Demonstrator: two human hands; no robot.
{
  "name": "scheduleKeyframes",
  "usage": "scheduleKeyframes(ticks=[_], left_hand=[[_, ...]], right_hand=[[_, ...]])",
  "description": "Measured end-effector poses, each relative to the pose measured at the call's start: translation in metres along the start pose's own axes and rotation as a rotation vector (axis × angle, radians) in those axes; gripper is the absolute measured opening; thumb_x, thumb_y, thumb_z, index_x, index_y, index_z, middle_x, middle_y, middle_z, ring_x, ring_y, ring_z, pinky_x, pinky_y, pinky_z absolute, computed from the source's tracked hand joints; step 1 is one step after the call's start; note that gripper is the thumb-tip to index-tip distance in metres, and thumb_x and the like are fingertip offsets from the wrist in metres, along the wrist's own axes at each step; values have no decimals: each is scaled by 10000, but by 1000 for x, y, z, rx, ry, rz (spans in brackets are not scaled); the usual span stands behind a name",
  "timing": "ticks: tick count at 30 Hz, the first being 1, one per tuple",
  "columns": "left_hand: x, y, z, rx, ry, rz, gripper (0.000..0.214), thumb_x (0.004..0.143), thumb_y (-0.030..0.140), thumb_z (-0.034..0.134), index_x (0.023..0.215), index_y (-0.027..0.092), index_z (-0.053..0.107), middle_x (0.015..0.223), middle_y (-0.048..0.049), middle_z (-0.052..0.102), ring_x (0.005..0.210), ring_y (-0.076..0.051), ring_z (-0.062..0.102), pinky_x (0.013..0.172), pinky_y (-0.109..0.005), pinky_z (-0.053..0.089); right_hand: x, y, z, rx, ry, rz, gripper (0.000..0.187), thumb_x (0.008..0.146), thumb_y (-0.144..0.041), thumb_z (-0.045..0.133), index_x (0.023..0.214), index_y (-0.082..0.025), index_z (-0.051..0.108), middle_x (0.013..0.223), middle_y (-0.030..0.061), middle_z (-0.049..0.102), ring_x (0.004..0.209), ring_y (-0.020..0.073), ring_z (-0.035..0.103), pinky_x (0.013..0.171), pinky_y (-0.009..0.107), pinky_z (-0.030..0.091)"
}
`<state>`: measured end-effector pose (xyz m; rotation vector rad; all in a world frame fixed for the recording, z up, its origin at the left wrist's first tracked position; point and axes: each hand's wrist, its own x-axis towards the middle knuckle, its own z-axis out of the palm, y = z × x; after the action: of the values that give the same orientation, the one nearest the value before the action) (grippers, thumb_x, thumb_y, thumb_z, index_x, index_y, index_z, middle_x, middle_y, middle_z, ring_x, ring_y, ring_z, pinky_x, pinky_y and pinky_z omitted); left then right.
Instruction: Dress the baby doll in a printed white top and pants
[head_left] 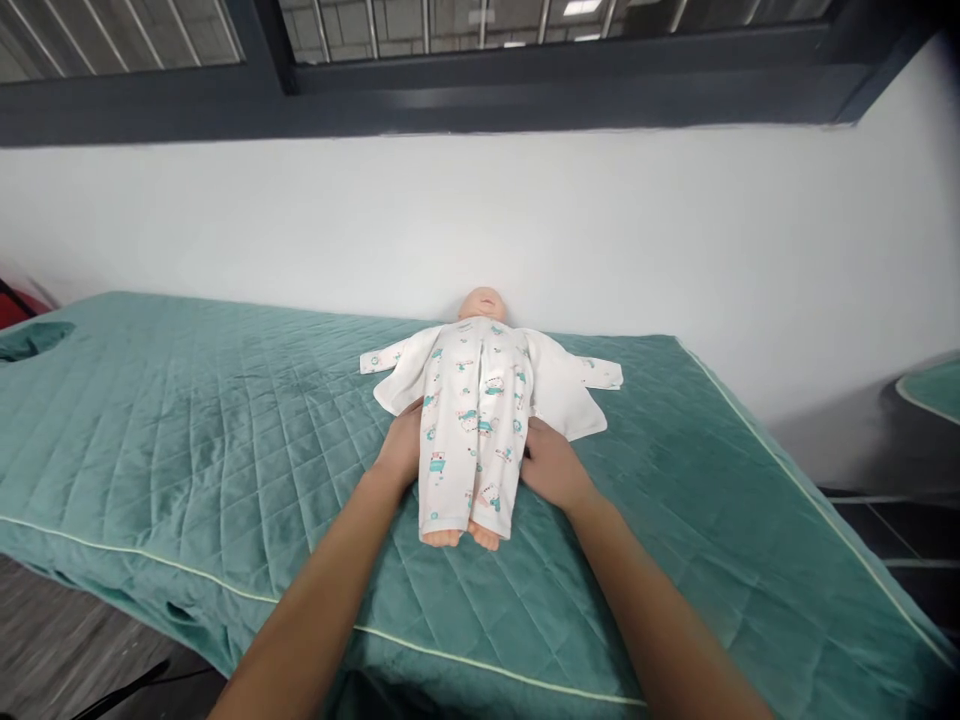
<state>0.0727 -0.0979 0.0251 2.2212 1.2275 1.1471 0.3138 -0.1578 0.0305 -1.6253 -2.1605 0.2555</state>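
Note:
A baby doll (484, 302) lies on its back on the green quilted bed cover, head against the wall and feet towards me. White baby trousers (469, 430) with a teal print cover its front from near the chin down to the bare feet. A white baby top (562, 380) is spread out on both sides, sleeves stretched outward. My left hand (403, 445) is closed at the trousers' left edge, its fingertips tucked out of sight. On the opposite edge my right hand (553, 462) grips with curled fingers, partly hidden by the cloth.
The green quilted cover (225, 430) has pale piping along its edges. Behind it rises a white wall (300, 220) below a dark window frame (450, 100). Another green-topped surface (934, 388) stands at the far right, and a red item (19, 308) at far left.

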Motion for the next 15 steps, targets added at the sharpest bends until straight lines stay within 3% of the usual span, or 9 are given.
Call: scheduleKeyframes(ticks=[3, 6, 15], left_hand=[[-13, -1, -6, 118, -135, 62, 322, 861, 181, 615, 1159, 219, 732, 1235, -93, 737, 1188, -289, 662, 1139, -432, 468], [-25, -1, -9, 257, -212, 89, 366, 885, 146, 569, 1196, 254, 728, 1311, -86, 704, 1319, -267, 591, 1244, -448, 350], [-32, 1, -11, 250, -279, 51, 325, 857, 115, 557, 1056, 253, 774, 1278, -63, 724, 1319, -245, 589, 1266, -471, 308]], right_hand=[[-2, 0, -2, 24, -8, -8, 297, 865, -91, 522, 1077, -156, 720, 1095, 109, 703, 1048, 246, 643, 894, 327, 491], [-5, 1, -7, 43, -4, -27, 308, 861, -83, 517, 1081, -174, 713, 1133, 96, 702, 1078, 244, 630, 906, 331, 480], [-14, 4, -17, 79, 23, -67, 172, 859, -135, 512, 854, -193, 674, 909, 59, 686, 899, 218, 622, 795, 313, 463]])
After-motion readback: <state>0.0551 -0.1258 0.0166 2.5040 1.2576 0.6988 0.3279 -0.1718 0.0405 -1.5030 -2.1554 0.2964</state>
